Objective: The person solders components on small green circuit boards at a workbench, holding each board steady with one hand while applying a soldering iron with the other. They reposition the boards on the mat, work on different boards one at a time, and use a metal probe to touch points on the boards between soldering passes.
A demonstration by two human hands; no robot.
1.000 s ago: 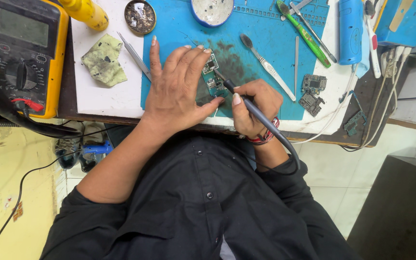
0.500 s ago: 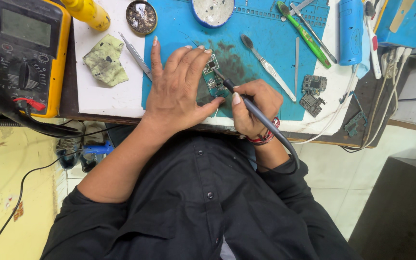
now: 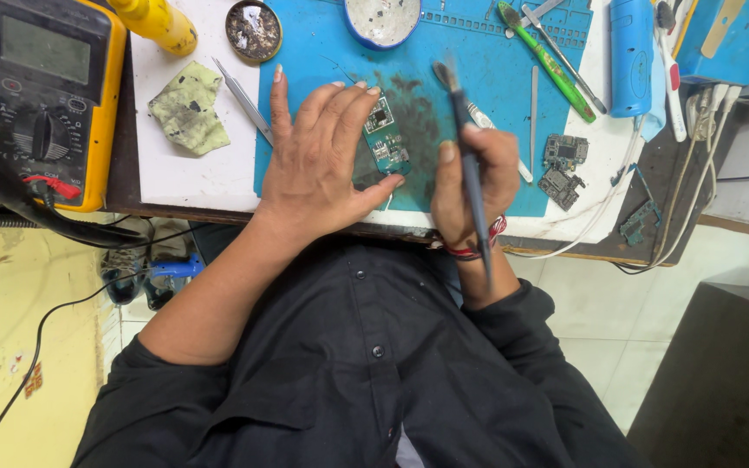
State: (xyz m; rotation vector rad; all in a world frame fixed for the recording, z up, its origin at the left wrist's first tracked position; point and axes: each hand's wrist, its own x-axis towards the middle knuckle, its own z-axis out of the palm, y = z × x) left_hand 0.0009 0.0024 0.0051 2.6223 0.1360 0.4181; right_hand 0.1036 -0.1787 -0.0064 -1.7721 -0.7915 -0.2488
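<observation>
Circuit board [image 3: 386,137] lay on the blue mat [image 3: 487,104], pinned under the left hand's fingertips.
The left hand [image 3: 322,160] spread flat and open over the green board's left edge, while the right hand [image 3: 472,178] closed around a dark soldering iron [image 3: 470,173], tip raised above the mat. Tweezers [image 3: 243,100] rested just left of the left hand, a yellow multimeter [image 3: 45,95] at the surface's far left.

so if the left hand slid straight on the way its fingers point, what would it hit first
Probably the round white dish at the far edge of the blue mat. The left hand points up the mat, fingertips on the green circuit board; beyond them the mat is bare until the dish.
</observation>
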